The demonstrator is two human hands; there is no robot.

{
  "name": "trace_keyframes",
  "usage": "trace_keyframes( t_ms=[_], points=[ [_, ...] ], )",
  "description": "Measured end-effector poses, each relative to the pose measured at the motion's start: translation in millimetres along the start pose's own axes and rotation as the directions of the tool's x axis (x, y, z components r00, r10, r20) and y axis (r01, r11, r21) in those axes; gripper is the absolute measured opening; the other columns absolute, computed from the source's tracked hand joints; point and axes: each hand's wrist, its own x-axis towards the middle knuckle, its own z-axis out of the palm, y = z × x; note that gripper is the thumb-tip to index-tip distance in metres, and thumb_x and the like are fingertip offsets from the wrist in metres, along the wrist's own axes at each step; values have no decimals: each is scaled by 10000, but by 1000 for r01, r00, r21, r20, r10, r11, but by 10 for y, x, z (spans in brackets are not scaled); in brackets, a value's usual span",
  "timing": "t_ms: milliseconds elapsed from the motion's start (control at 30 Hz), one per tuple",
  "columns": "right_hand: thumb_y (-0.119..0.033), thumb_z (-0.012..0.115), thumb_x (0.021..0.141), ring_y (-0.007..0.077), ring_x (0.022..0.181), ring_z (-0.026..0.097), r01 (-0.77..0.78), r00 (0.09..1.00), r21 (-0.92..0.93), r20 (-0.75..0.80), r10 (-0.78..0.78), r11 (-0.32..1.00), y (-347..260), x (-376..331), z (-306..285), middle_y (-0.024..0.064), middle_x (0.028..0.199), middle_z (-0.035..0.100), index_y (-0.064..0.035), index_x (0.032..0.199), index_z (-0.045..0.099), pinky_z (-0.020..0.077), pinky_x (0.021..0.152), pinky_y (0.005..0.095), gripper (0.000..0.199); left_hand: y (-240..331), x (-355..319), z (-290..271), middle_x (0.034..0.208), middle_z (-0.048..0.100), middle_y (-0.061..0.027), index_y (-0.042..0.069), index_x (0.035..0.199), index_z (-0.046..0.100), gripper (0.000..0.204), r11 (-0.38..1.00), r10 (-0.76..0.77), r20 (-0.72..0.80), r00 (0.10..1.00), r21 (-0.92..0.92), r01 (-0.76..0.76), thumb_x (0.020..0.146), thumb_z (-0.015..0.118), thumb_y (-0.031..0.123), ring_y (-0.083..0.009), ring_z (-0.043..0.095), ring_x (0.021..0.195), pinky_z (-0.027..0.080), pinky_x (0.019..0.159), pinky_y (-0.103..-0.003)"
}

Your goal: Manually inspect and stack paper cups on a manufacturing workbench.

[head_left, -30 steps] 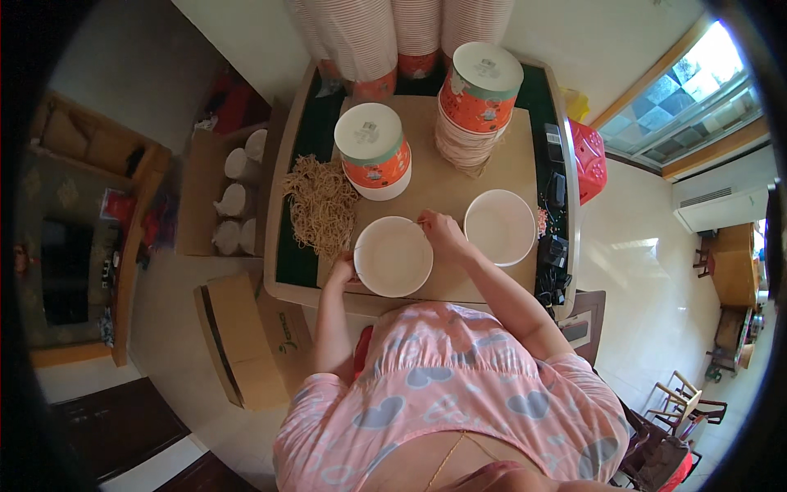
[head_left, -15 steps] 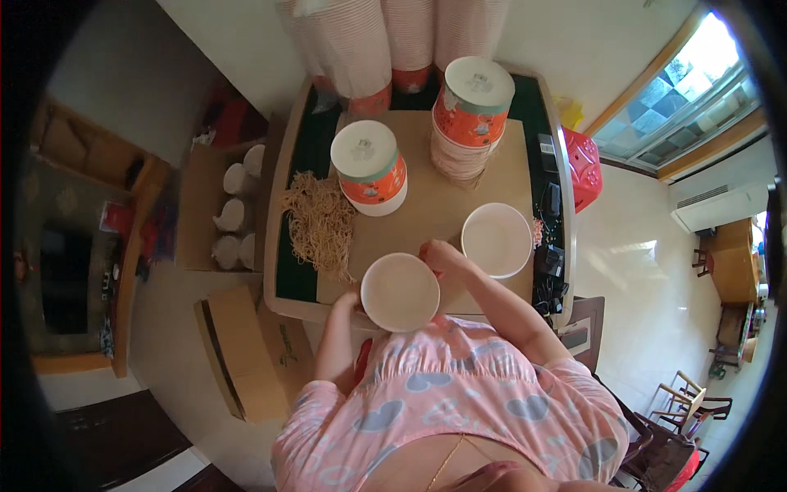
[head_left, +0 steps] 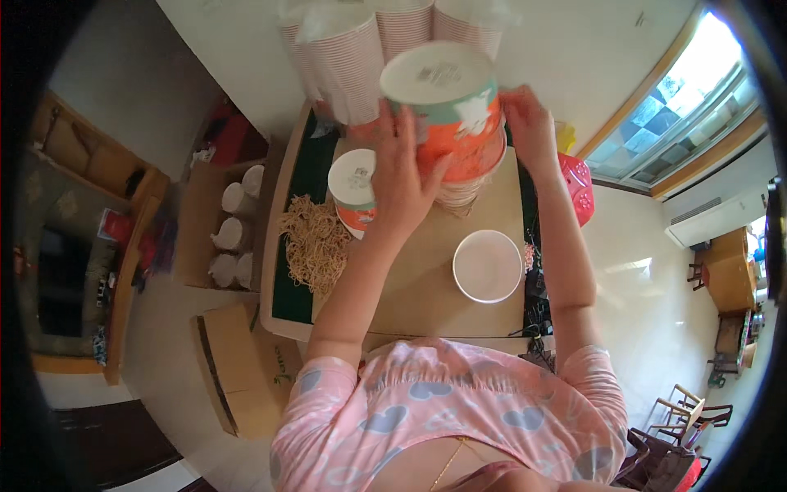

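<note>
My left hand (head_left: 402,168) and my right hand (head_left: 529,123) grip an orange paper bucket (head_left: 459,135) from both sides. It is upside down, its white base with a green band facing up. The bucket is over the stack of buckets (head_left: 459,197) at the far right of the table; whether it rests on that stack cannot be told. Another upturned paper bucket (head_left: 354,182) stands left, partly behind my left forearm. Nearer to me, an upright bucket (head_left: 487,266) shows its white inside. A tangled heap of tan paper cords (head_left: 310,246) lies at the left.
A cardboard sheet (head_left: 406,287) covers much of the table. Tall bagged stacks of paper buckets (head_left: 340,61) line the wall. Left of the table stands a carton (head_left: 209,176) holding white cups; a flattened box (head_left: 246,365) lies on the floor. A red plastic stool (head_left: 575,189) is at right.
The bucket held low before me, mouth up, is no longer there. Both hands have moved far forward and now hold an upturned bucket at the right stack.
</note>
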Motion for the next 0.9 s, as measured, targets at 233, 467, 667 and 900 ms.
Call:
trace_keyframes(
  t_ms=[233,467,667,900],
  points=[
    [20,472,874,90,728,548,-5,1000,503,4,4,864,1054,760,242,47,806,613,-22,915,518,452,615,242,75,-25,167,783,1429,141,-266,114,1413,200,784,990,142,31,989,7,-143,761,636,117,-439,194,1307,250,1034,-525],
    [36,512,809,126,759,582,-385,922,453,158,352,804,1861,459,421,50,856,615,-9,961,575,473,648,240,170,-290,-136,1079,1406,208,-268,79,1382,289,684,993,-46,0,999,-109,46,775,605,88,-413,311,1253,307,1000,-474],
    [-82,532,878,122,816,586,-477,879,291,127,461,829,2088,-569,165,56,904,604,-23,997,566,487,697,258,138,-625,-1021,480,1353,331,-232,12,1343,324,578,972,-237,150,960,31,235,810,543,59,-381,362,1228,317,1001,-457],
    [-119,563,869,226,865,603,-437,886,75,204,415,896,1308,-1302,-133,129,980,587,-37,1075,539,496,718,323,222,-815,-2747,-115,1148,495,-132,47,1172,505,389,820,-562,252,788,295,491,790,554,-9,-266,531,994,471,782,-334]
  ],
)
